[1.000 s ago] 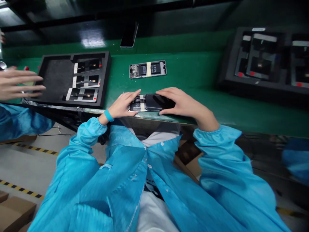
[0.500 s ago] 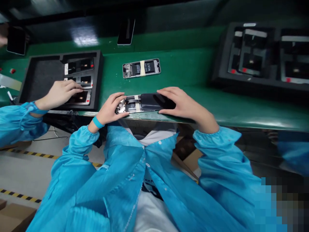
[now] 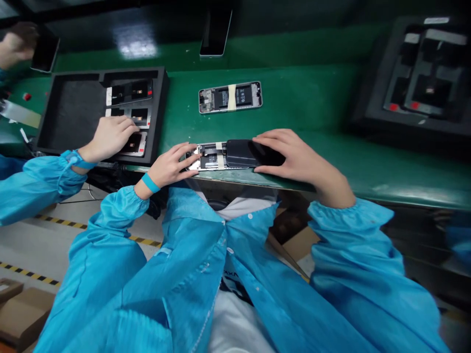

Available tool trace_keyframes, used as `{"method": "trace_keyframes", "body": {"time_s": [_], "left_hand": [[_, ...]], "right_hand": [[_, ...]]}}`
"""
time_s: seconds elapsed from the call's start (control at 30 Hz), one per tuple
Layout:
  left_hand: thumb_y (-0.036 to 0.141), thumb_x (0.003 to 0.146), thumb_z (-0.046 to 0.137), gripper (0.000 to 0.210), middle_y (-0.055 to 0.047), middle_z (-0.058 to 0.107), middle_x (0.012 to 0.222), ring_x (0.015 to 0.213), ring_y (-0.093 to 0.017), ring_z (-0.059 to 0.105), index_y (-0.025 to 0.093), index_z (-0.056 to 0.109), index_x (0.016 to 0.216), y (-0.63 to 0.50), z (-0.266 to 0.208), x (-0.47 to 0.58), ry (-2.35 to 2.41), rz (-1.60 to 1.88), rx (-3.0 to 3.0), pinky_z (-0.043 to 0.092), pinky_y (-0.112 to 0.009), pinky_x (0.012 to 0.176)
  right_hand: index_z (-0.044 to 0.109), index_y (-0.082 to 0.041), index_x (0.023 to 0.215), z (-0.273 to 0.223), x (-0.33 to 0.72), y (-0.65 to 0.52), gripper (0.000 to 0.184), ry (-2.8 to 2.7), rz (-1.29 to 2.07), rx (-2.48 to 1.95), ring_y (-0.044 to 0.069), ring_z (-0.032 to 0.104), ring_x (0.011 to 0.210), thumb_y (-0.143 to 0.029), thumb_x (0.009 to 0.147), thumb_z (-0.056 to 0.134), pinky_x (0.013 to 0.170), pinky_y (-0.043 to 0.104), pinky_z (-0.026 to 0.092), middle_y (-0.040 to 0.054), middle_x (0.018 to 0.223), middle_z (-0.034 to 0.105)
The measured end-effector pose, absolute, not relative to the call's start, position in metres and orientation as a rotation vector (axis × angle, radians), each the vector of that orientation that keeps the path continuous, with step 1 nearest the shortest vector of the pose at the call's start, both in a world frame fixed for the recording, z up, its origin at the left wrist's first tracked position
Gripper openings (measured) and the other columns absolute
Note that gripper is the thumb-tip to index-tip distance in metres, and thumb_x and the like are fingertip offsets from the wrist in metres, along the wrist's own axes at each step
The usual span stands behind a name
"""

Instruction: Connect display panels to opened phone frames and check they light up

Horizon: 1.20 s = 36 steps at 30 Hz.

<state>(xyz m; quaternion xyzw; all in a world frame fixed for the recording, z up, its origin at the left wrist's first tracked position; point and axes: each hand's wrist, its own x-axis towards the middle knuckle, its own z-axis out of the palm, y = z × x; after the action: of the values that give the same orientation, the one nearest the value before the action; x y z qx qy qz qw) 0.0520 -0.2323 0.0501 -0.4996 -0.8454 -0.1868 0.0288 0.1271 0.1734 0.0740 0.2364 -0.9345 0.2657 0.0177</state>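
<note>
An opened phone body (image 3: pixel 211 163) lies near the bench's front edge, its inner parts and a pale strip of tape showing. My left hand (image 3: pixel 167 169) holds its left end between thumb and fingers, with one finger reaching onto the inner parts. A dark glossy phone panel (image 3: pixel 241 153) covers the right part of that body. My right hand (image 3: pixel 294 157) grips the panel's right end, thumb on the near side and fingers on the far side. Just beyond lies a second opened phone body (image 3: pixel 243 95), taped across its battery.
At left, a co-worker's hand (image 3: pixel 112 137) reaches over a black foam tray (image 3: pixel 69 108) holding several phone screens. Another black tray (image 3: pixel 371 113) with screens stands at right. A dark phone (image 3: pixel 216 34) lies at the back. Another hand (image 3: pixel 18 44) is at far left.
The view has shifted, so the bench things appear farther right. A finger of my left hand now bends onto the phone's inner parts. My right hand keeps its grip on the panel.
</note>
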Motion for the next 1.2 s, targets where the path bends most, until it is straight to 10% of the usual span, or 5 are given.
{"method": "trace_keyframes", "body": {"time_s": [0.53,0.87,1.2], "left_hand": [[0.073,0.098,0.069,0.09,-0.025,0.028,0.181,0.167,-0.045,0.037,0.026,0.044,0.17,-0.225,0.043,0.053,-2.549,-0.868,-1.454,0.043,-0.068,0.13],[0.048,0.092,0.074,0.082,-0.022,0.064,0.154,0.141,-0.04,0.062,0.014,0.049,0.163,-0.185,0.049,0.045,-2.581,-0.78,-1.557,0.049,-0.059,0.125],[0.055,0.089,0.076,0.096,-0.019,0.061,0.161,0.148,-0.04,0.058,0.02,0.039,0.17,-0.187,0.042,0.048,-2.67,-0.79,-1.45,0.036,-0.066,0.134]], "right_hand": [[0.057,-0.029,0.164,0.067,0.122,0.174,0.093,-2.882,0.797,0.731,0.044,0.059,0.145,-0.087,0.091,0.061,0.123,0.067,0.049,0.0148,0.156,0.064],[0.059,-0.03,0.16,0.071,0.124,0.171,0.088,-2.874,0.816,0.737,0.043,0.06,0.144,-0.087,0.093,0.059,0.124,0.065,0.049,0.0135,0.153,0.066],[0.056,-0.028,0.164,0.07,0.125,0.171,0.094,-2.875,0.803,0.739,0.043,0.058,0.146,-0.087,0.091,0.062,0.124,0.065,0.049,0.0146,0.157,0.062]]}}
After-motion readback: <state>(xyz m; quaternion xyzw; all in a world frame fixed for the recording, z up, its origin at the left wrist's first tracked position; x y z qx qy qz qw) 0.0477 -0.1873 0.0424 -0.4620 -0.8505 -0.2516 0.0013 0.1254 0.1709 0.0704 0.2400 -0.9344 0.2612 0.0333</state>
